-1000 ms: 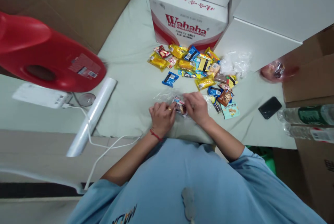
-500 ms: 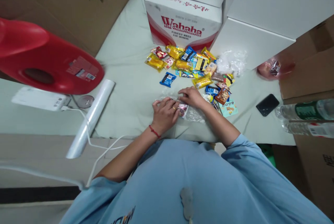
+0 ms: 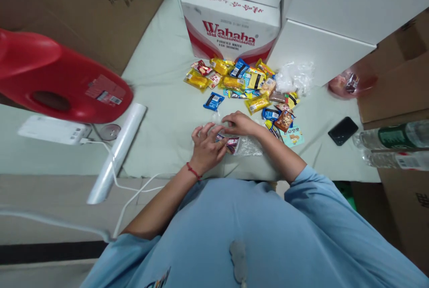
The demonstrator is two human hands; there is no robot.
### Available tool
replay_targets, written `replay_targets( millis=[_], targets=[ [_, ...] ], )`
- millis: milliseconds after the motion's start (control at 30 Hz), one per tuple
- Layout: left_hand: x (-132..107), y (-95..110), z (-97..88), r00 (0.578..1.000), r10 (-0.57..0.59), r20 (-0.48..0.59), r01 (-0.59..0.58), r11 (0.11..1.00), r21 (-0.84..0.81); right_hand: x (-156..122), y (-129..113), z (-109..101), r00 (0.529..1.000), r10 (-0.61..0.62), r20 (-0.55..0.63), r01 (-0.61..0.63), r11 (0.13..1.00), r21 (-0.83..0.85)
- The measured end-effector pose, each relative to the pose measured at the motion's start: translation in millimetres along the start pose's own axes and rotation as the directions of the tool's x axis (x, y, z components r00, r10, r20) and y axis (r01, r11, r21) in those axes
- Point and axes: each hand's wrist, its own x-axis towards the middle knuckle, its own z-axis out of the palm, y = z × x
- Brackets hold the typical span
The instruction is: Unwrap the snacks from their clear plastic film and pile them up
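Note:
A clear plastic bag [image 3: 250, 146] lies flat near the table's front edge, with a dark purple snack packet [image 3: 232, 145] inside or beneath it; I cannot tell which. My left hand [image 3: 208, 148], with a red cord bracelet and a ring, rests over the left end of bag and packet, its fingers bent and apart. At the bag's far edge, the curled fingertips of my right hand [image 3: 239, 124] pinch the plastic. Just beyond the hands is a blue snack packet [image 3: 213, 101]. Past it spreads a pile of mixed snacks, including a yellow-wrapped snack [image 3: 257, 103].
A Wahaba-style water carton [image 3: 231, 33] stands behind the snacks. Crumpled clear bags [image 3: 295, 77] lie beside it. On the right are a phone [image 3: 342, 131] and plastic bottles [image 3: 393, 138]. A red jug [image 3: 67, 82], a white power bank [image 3: 53, 129] and a plastic film roll [image 3: 117, 154] are on the left.
My left hand's fingers have lifted and spread a little, so more of the purple packet shows. My right hand has shifted slightly left along the bag. The view has moved slightly.

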Motion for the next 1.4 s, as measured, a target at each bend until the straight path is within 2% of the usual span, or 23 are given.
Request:
replay_targets(
  millis=[100, 200, 300, 400, 500, 633, 733, 833, 900, 967, 1067, 1133, 1200, 1267, 1333, 1400],
  targets=[
    [-3.8, 1.2, -1.6, 1.0, -0.028, -0.009, 0.028, 0.999, -0.018, 9.2, -5.6, 4.2, 1.0, 0.02, -0.009, -0.021, 0.999, -0.028],
    [-8.5, 3.4, -2.2, 0.996, -0.086, -0.022, 0.086, 0.996, -0.013, 12.6, -8.9, 2.2, 0.998, 0.047, -0.044, -0.046, 0.998, 0.031],
    [-11.7, 5.2, 0.1, 0.994, -0.11, 0.003, 0.11, 0.993, -0.038, 15.7, -14.8, -1.1, 0.977, 0.207, -0.05, -0.202, 0.976, 0.083],
    [-13.9, 5.5, 3.0, 0.992, -0.123, 0.026, 0.125, 0.991, -0.054, 21.9, -22.3, 0.1, 0.949, 0.315, -0.007, -0.315, 0.949, 0.034],
    [-16.4, 4.2, 4.1, 0.988, -0.144, 0.05, 0.146, 0.988, -0.051, 24.3, -24.5, 4.1, 0.965, 0.262, 0.003, -0.262, 0.965, 0.012],
    [-18.7, 2.5, 6.1, 0.982, -0.175, 0.075, 0.179, 0.983, -0.05, 18.8, -17.1, 6.6, 0.978, 0.164, -0.131, -0.139, 0.974, 0.181],
    [-18.4, 3.0, 9.1, 0.978, -0.187, 0.093, 0.193, 0.979, -0.065, 19.9, -12.2, 6.7, 0.97, 0.231, -0.077, -0.193, 0.923, 0.333],
    [-17.5, 4.0, 10.4, 0.977, -0.195, 0.09, 0.201, 0.977, -0.065, 26.1, -13.6, 6.7, 0.957, 0.289, 0.009, -0.271, 0.886, 0.377],
    [-17.1, 4.3, 9.8, 0.975, -0.204, 0.085, 0.209, 0.976, -0.058, 25.4, -18.2, 6.2, 0.97, 0.243, -0.003, -0.222, 0.889, 0.4],
    [-17.4, 4.8, 9.3, 0.974, -0.213, 0.079, 0.217, 0.975, -0.049, 16.1, -25.1, 5.9, 0.989, 0.112, -0.095, -0.067, 0.918, 0.392],
    [-19.9, 6.5, 12.4, 0.972, -0.231, 0.046, 0.233, 0.972, -0.043, -12.2, -37.3, 9.4, 0.975, -0.098, -0.201, 0.155, 0.945, 0.289],
    [-23.5, 7.6, 18.0, 0.966, -0.259, -0.023, 0.258, 0.965, -0.043, -33.5, -44.6, 16.9, 0.966, -0.159, -0.204, 0.201, 0.958, 0.204],
    [-28.0, 6.8, 24.6, 0.941, -0.318, -0.113, 0.313, 0.948, -0.059, -51.0, -50.5, 28.8, 0.962, -0.175, -0.21, 0.196, 0.977, 0.088],
    [-31.9, 2.7, 28.0, 0.886, -0.414, -0.207, 0.396, 0.91, -0.123, -62.6, -55.0, 43.4, 0.953, -0.187, -0.237, 0.181, 0.982, -0.047],
    [-33.4, -3.5, 23.5, 0.799, -0.518, -0.306, 0.46, 0.853, -0.246, -69.1, -59.0, 58.6, 0.94, -0.202, -0.276, 0.161, 0.973, -0.163],
    [-31.2, -8.5, 9.4, 0.705, -0.589, -0.395, 0.475, 0.806, -0.354, -71.9, -63.5, 71.9, 0.924, -0.213, -0.319, 0.139, 0.961, -0.238]
  ],
)
